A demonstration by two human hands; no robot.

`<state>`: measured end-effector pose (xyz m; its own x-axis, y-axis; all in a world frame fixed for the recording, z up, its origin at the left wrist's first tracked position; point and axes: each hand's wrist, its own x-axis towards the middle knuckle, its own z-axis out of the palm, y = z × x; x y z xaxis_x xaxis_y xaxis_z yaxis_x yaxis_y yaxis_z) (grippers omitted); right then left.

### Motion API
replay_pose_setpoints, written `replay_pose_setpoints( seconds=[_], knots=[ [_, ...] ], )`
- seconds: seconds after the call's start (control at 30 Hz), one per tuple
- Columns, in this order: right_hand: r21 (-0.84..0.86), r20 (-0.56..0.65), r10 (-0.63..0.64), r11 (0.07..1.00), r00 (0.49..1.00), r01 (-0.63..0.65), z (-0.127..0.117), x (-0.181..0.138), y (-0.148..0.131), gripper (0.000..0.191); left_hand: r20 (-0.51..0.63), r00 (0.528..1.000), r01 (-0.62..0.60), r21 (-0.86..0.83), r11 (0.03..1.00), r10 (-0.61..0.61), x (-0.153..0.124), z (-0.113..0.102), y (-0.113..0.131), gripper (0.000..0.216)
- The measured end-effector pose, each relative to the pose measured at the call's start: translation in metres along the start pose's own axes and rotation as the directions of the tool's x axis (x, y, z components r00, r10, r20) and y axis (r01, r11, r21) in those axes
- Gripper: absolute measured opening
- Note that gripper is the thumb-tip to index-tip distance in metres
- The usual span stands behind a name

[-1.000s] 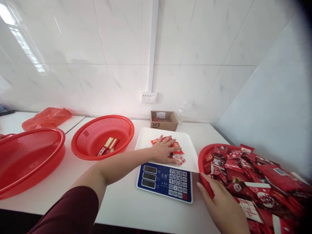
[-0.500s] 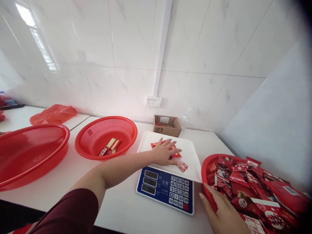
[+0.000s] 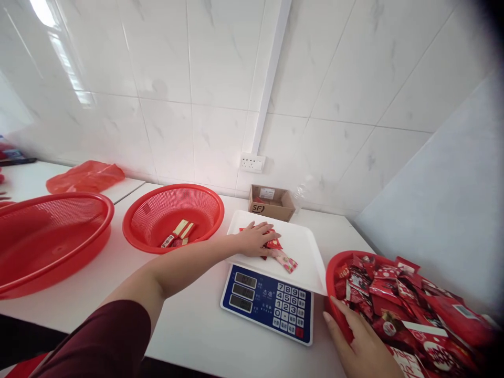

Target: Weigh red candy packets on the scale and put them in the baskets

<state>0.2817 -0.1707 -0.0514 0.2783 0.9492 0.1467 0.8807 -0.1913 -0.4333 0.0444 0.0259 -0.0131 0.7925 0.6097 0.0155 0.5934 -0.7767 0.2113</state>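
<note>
White worktop [image 3: 189,315]: left hand [image 3: 251,242] splayed over few packets [image 3: 286,261], digital scale [image 3: 305,249]; hold of right hand [image 3: 366,338] unclear; 4-o'clock basket [image 3: 333,269] heaped.

Glossy white marbled wall tiles [image 3: 220,63] reflect bright light [image 3: 45,13] behind a white table [image 3: 189,320].

Scale [image 3: 264,310] sits lower centre, packets [image 3: 286,261] on its tray [image 3: 307,247], carton [image 3: 275,211] just behind, packed basket [image 3: 331,275] lower right, two baskets [image 3: 132,239] left.
</note>
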Motion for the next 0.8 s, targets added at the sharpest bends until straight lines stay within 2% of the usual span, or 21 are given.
replay_pose_setpoints(
  seconds=[0.13,0.33,0.63,0.8],
  knots=[
    [0.002,0.026,0.025,1.000,0.999,-0.025,0.001,0.002,0.002,0.070,-0.021,0.999,0.043,-0.002,0.999,-0.043,-0.004,-0.002,-0.011,0.072],
    [0.001,0.028,0.030,1.000,0.999,-0.030,0.001,0.002,0.003,0.070,0.013,0.998,-0.063,0.008,0.998,0.063,0.006,0.003,-0.003,0.069],
    [0.010,-0.029,-0.021,1.000,0.999,0.021,0.006,0.005,0.008,0.064,0.014,1.000,0.022,-0.026,0.999,-0.021,0.021,0.007,0.014,0.060],
    [0.010,-0.010,0.012,1.000,1.000,-0.012,0.005,0.005,0.006,0.065,0.034,0.997,0.070,-0.045,0.997,-0.069,0.011,0.001,0.007,0.077]
  ],
)
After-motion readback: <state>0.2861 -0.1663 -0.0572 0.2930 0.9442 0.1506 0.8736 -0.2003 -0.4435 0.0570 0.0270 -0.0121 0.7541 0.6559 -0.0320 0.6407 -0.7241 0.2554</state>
